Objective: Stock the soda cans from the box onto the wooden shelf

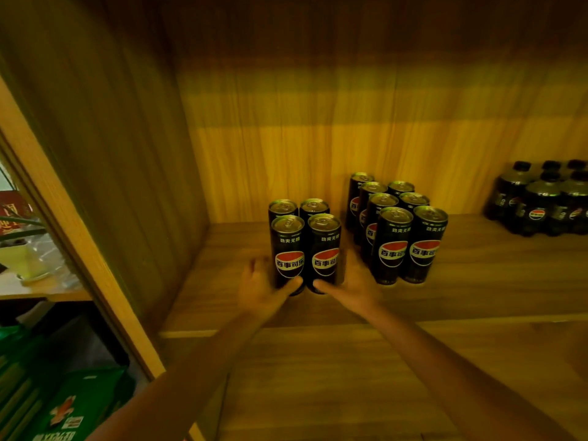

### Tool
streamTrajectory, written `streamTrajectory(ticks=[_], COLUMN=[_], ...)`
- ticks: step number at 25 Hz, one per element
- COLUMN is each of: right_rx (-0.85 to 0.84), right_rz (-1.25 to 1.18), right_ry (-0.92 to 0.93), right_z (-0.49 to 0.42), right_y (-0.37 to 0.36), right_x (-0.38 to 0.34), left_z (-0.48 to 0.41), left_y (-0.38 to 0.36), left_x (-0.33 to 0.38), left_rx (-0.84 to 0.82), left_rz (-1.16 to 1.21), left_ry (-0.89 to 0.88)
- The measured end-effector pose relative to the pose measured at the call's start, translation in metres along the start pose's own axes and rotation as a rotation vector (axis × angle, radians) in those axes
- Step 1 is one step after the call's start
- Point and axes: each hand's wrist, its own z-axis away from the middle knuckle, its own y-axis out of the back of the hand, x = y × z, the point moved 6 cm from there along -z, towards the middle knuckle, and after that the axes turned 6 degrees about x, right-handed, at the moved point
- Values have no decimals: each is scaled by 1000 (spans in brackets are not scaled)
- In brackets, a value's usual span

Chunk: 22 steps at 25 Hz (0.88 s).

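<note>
Clasped low between left hand point(262, 286) and right hand point(349, 283), thumbs curled across the front pair: four soda cans point(290, 246) upright on the wooden shelf point(477, 281), just left of a larger can cluster point(394, 232).

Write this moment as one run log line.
left hand: grips front left can | right hand: grips front right can | both cans: upright on shelf | other cans: separate group on right | bottles: far right
</note>
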Motion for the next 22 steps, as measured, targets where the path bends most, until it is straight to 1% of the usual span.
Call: streamTrajectory(ticks=[1, 2, 3, 5, 7, 13, 16, 19, 22], right_rx=[-54, -56, -13, 86, 130, 154, 168, 110, 76], right_rz=[121, 220, 285, 342, 378, 447, 427, 461, 512], right_ry=[-52, -61, -40, -10, 4, 2, 2, 10, -36], right_z=[6, 9, 10, 7, 3, 1, -3, 2, 0], right_y=[-12, -20, -23, -23, -22, -28, -28, -28, -10], right_x=[10, 17, 18, 15, 12, 12, 12, 8, -2], left_z=[4, 6, 6, 4, -1, -7, -12, -7, -10], left_y=[-11, -20, -26, -29, -29, -31, -29, -26, -6], left_x=[-13, -21, -23, -21, -18, -18, -19, -20, -14], left_rx=[-47, -66, -66, -47, -46, -109, -116, -145, -139], left_rz=[-131, -223, -286, -372, -435, -468, -461, -458, -461], left_ry=[17, 6, -22, -76, -92, -97, -87, -100, -120])
